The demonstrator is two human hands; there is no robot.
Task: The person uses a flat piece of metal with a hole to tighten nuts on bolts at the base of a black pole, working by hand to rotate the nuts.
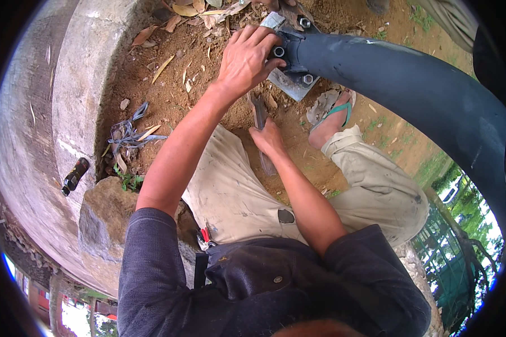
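- Bolt (279,51) on the grey base plate (291,84) sits right under the left hand (246,59), whose fingers (262,38) curl together over it at the foot of the dark pole (410,84).
- Two more bolts show just past those fingers: one (305,22) above them, one (307,79) below, both on the same plate.
- Right hand (269,137) rests on the reddish soil (168,95) below the left hand, its fingers clamped on a flat metal tool (258,112) that points up toward the plate.
- A foot in a green sandal (338,112) lies just right of the tool.
- Well left of both hands, a small dark bottle (75,176) lies on the concrete ring (67,73), with dry leaves (130,135) between.
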